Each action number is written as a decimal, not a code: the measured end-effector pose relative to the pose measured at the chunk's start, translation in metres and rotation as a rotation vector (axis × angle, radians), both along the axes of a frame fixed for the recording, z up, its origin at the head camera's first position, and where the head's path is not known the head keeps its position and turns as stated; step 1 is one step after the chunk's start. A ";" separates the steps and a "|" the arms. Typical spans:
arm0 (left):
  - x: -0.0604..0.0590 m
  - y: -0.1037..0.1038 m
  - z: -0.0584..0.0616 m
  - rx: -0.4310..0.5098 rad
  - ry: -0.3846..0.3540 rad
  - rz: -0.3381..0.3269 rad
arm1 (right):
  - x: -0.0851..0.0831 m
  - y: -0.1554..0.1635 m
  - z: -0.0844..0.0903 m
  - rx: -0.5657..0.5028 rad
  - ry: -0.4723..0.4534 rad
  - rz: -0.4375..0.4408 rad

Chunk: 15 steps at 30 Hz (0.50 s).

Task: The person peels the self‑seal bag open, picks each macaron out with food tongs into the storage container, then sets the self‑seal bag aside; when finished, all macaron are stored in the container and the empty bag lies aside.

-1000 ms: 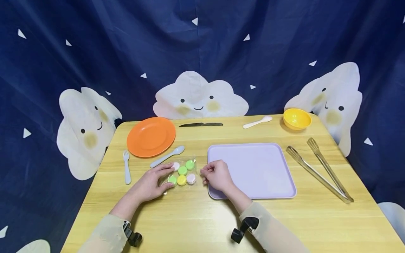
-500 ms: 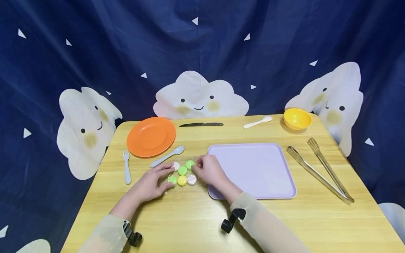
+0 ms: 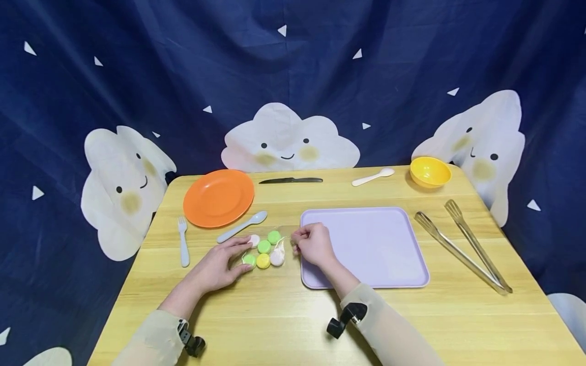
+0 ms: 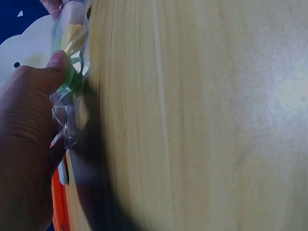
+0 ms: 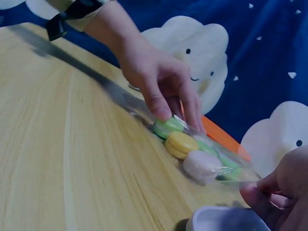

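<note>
The half-curled left hand (image 3: 217, 268) grips the left end of a clear plastic bag (image 3: 286, 245) of round pastel macarons (image 3: 264, 247), left of a lilac rectangular tray (image 3: 371, 249); the right hand (image 3: 317, 246) pinches the bag's right edge.

I seem to be in a staged filming corner: a navy cloud-print curtain (image 3: 393, 81) hangs behind my wooden counter (image 3: 256, 320), and I wear black wrist cameras (image 3: 196, 346)

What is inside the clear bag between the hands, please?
The clear bag shows three green pieces, one yellow piece and two pale pieces. The left hand covers part of its left end, so anything beneath cannot be seen.
</note>
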<state>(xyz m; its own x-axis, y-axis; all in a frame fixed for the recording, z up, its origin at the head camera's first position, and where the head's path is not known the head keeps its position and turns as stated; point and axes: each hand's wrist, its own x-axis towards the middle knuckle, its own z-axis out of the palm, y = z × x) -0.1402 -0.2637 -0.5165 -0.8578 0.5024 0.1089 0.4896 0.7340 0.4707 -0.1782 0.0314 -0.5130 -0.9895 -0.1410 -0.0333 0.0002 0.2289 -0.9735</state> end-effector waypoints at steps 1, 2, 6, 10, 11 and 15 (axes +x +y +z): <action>0.000 0.000 0.000 0.000 0.002 0.001 | 0.000 0.001 -0.001 -0.025 -0.019 -0.006; 0.000 -0.001 0.000 -0.001 0.003 0.004 | 0.000 0.001 -0.001 -0.035 -0.026 -0.006; 0.001 -0.002 0.000 0.000 0.005 0.006 | -0.003 0.003 -0.001 0.026 -0.001 0.029; 0.001 -0.001 -0.001 0.001 -0.002 0.003 | -0.010 0.007 0.001 0.220 0.160 0.085; 0.001 -0.001 -0.001 0.002 -0.004 0.003 | -0.011 0.009 0.002 0.267 0.215 0.102; 0.001 0.000 0.000 0.004 -0.001 0.009 | -0.018 0.017 0.007 0.473 0.428 0.235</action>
<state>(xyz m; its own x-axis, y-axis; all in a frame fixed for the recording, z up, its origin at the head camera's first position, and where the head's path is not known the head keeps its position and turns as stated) -0.1387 -0.2638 -0.5161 -0.8626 0.4938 0.1102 0.4823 0.7366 0.4741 -0.1961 0.0481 -0.5062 -0.8739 -0.4205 0.2437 -0.4648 0.5765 -0.6720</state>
